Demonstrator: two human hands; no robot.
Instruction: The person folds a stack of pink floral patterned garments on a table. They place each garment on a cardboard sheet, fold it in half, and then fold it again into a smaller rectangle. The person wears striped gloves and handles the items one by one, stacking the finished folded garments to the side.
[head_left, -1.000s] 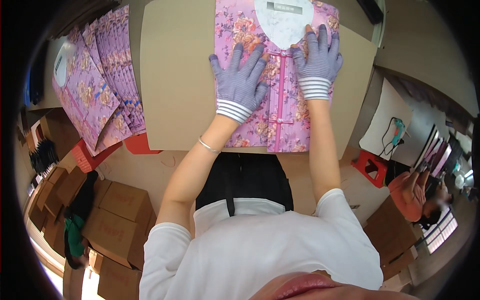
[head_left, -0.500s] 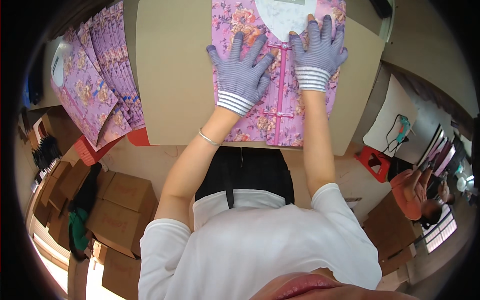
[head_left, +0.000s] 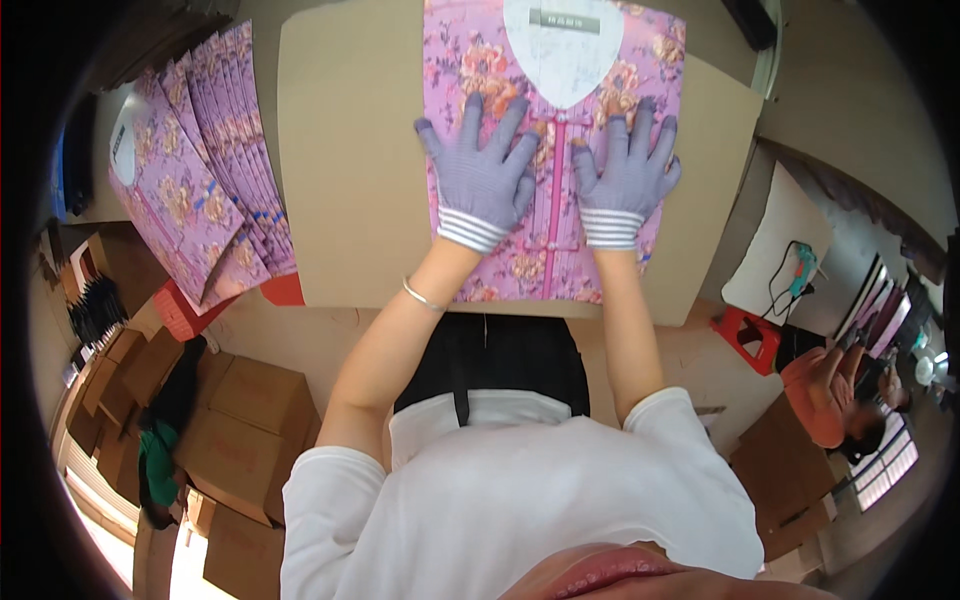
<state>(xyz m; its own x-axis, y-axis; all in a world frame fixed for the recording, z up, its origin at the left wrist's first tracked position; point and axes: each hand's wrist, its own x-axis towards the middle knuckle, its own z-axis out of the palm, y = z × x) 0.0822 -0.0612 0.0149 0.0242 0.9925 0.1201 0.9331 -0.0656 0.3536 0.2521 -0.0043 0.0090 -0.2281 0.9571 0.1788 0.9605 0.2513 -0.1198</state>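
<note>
A folded pink-purple floral garment (head_left: pixel 480 60) lies flat in front of me, its pale rounded neck opening with a grey label at the far end. A magenta strip with knot-like fastenings runs down its middle. My left hand (head_left: pixel 480 175), in a striped purple-grey glove, rests flat on the left half with fingers spread. On the right half lies my right hand (head_left: pixel 625 175), gloved the same way, fingers stretched out. Neither hand grips anything. Under the garment is a tan board (head_left: pixel 345 160).
Several matching folded garments (head_left: pixel 180 170) overlap in a stack at the left. To the right, a teal glue-gun-like tool (head_left: pixel 800 268) with a black cord lies on a pale sheet. Cardboard boxes (head_left: pixel 250 420) stand lower left. Another person (head_left: pixel 820 400) is at the far right.
Both my hands have slid toward me over the garment, the right one further. More of the neck opening and its label shows. The view has shifted slightly.
</note>
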